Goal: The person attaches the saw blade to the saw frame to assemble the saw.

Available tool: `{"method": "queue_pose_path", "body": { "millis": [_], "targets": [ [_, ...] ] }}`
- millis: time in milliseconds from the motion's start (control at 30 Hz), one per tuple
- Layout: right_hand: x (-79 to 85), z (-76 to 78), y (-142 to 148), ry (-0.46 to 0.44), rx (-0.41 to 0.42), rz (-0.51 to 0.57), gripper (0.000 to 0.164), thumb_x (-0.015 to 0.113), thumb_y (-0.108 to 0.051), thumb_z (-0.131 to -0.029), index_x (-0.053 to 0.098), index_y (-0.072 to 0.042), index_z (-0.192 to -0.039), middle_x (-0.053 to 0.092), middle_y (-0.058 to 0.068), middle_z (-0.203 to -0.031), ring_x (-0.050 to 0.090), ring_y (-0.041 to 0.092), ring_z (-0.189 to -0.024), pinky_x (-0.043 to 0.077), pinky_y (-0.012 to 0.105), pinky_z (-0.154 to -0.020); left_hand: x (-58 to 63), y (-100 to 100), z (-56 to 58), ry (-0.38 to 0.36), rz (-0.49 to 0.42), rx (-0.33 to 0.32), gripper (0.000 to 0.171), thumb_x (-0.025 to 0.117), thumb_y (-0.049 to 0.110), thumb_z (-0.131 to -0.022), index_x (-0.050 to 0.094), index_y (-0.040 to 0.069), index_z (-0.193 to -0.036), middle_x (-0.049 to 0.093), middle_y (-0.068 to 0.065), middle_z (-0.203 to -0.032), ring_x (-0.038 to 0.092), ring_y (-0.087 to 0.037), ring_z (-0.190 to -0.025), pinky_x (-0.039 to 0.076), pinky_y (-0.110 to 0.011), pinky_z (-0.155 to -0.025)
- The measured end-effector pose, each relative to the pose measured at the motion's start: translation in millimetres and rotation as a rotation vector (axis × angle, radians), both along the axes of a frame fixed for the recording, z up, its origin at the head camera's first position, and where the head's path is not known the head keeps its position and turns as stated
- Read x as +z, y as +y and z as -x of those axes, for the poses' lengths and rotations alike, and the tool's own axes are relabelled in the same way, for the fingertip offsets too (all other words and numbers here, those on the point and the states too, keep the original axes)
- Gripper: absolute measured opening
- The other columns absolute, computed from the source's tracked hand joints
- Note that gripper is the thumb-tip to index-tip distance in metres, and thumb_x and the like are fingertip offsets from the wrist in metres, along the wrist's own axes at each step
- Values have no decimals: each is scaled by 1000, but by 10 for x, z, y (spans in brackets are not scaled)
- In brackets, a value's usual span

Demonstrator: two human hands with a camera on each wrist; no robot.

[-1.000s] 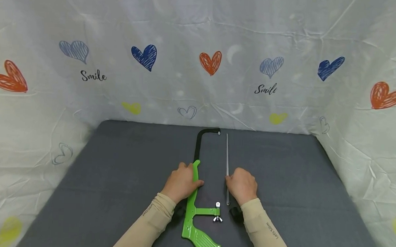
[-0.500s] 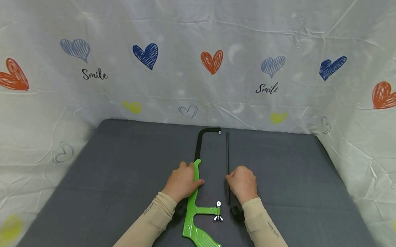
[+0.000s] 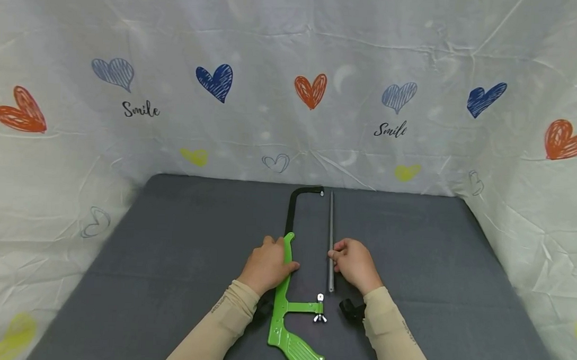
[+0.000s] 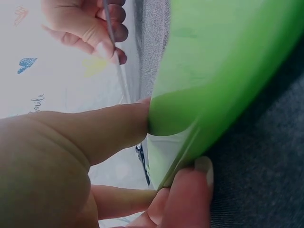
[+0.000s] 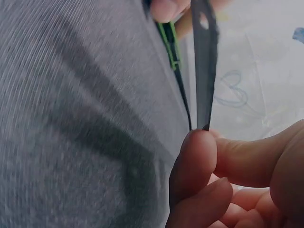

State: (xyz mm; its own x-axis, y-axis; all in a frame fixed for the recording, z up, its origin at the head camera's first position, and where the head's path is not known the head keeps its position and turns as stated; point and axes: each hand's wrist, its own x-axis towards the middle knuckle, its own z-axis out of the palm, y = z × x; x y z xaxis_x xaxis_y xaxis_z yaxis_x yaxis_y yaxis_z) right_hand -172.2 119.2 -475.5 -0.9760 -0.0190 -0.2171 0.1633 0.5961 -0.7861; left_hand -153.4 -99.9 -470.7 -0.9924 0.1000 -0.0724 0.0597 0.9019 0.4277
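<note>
A hacksaw frame [image 3: 280, 307] with a green grip and a black bent front bar [image 3: 291, 209] lies at the middle of the table, handle toward me. My left hand [image 3: 266, 265] grips its green part, thumb on one side and fingers on the other, as the left wrist view shows up close. To the right of the frame, apart from it, my right hand [image 3: 354, 260] pinches a thin grey hacksaw blade [image 3: 331, 218] between thumb and fingers. A hole shows near one end of the blade [image 5: 204, 52] in the right wrist view. A wing nut [image 3: 319, 318] sits on the frame's short arm.
A dark grey cloth covers the table [image 3: 196, 224]. White sheeting [image 3: 252, 120] printed with hearts hangs behind it and along both sides. Under the right wrist is a black wrist camera [image 3: 352, 310].
The right hand has turned and its fingers have opened out somewhat around the blade. The blade's face has changed from light to dark to grey. My left hand stays on the frame.
</note>
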Motion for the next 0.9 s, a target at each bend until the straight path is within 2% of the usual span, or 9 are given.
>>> {"method": "queue_pose_path", "body": {
  "millis": [200,533,900],
  "targets": [
    [3,-15,-43,-1,25,49,16,71,-15,-106,70,-2,-115,75,8,-87,68,18,-69,50,31,-65,-6,17,10,3,10,1,80,85,40,-95,57,-12,-148,62,-33,-131,73,-45,-85,64,-51,-72],
    [2,-16,-109,-6,41,38,14,70,-14,-106,70,-2,-112,73,8,-85,66,18,-68,49,30,-63,-12,-5,27,15,5,1,75,86,40,-94,60,-10,-143,63,-29,-122,71,-41,-77,62,-49,-66],
    [-3,-31,-112,-35,45,34,14,72,-15,-105,71,-2,-110,73,8,-85,67,17,-68,49,29,-62,6,3,23,15,11,-4,77,85,40,-95,59,-11,-146,63,-31,-124,72,-44,-81,63,-51,-69]
  ]
}}
